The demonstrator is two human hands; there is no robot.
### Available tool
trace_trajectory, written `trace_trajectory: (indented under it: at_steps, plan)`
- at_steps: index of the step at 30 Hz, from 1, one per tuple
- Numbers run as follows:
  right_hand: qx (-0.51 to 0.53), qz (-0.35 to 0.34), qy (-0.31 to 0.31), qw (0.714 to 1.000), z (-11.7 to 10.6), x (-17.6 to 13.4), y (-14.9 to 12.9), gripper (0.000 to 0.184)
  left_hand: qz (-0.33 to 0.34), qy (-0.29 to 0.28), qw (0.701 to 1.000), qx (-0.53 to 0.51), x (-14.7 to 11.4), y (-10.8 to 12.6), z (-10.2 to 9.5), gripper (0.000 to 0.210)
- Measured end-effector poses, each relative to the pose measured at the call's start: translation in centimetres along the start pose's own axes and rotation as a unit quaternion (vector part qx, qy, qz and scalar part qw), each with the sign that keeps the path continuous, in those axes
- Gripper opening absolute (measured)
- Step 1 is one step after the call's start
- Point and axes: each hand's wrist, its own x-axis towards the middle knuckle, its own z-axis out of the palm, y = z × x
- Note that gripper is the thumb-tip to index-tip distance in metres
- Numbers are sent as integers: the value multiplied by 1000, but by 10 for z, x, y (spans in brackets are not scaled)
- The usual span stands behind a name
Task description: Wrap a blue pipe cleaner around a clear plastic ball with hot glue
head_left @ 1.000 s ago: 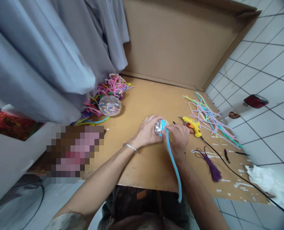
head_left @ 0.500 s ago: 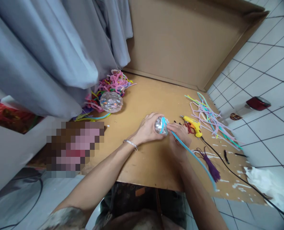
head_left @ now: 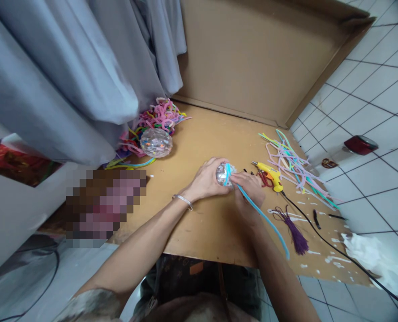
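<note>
Over the middle of the table, my left hand (head_left: 208,180) is wrapped round a small clear faceted ball (head_left: 220,175). A light-blue pipe cleaner (head_left: 266,218) crosses the ball's face in a bent strip. Its long loose end trails from my right hand (head_left: 250,191) down toward the table's front right. My right fingers pinch the pipe cleaner against the ball's right side; the fingertips partly cover the spot. A yellow glue gun (head_left: 270,175) lies just right of my right hand, beside a red-handled tool (head_left: 265,180) that is partly hidden.
At back left, a larger clear ball (head_left: 156,143) sits against a heap of coloured pipe cleaners (head_left: 163,114). More pipe cleaners (head_left: 291,163) lie at right. A purple tassel (head_left: 297,237), the black cord (head_left: 333,246) and white tissue (head_left: 370,259) are nearer. Cardboard (head_left: 246,58) stands behind.
My right hand has shifted slightly up and left against the ball. The pipe cleaner's loose end has swung left and up, closer to my right forearm. My left hand keeps its hold.
</note>
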Motion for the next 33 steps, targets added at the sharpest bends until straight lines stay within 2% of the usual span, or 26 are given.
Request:
trace_trajectory:
  at_steps: [4,13,18,25,28,31,33]
  plan:
    - [-11,20,18,1000,2,2,-9,21,-4,-4,1000,0,0,1,-1,68]
    - [-44,-11,26,999,5,0,-6,20,-3,-3,1000,-5,0,2,-1,65]
    - [-27,-26,38,999,6,0,-4,18,1,-1,1000,-6,0,2,0,65]
    - [-14,-32,24,999,4,-1,-3,20,-3,0,1000,-29,-1,-1,2,65]
    - [-10,-13,7,1000,1,0,-4,25,6,-5,999,-38,-2,-3,3,65]
    - [2,35,29,999,-1,2,-4,29,24,-18,999,-42,-3,-4,3,69]
    - [10,72,18,997,-2,3,-5,31,38,-24,998,-50,-3,-4,3,70]
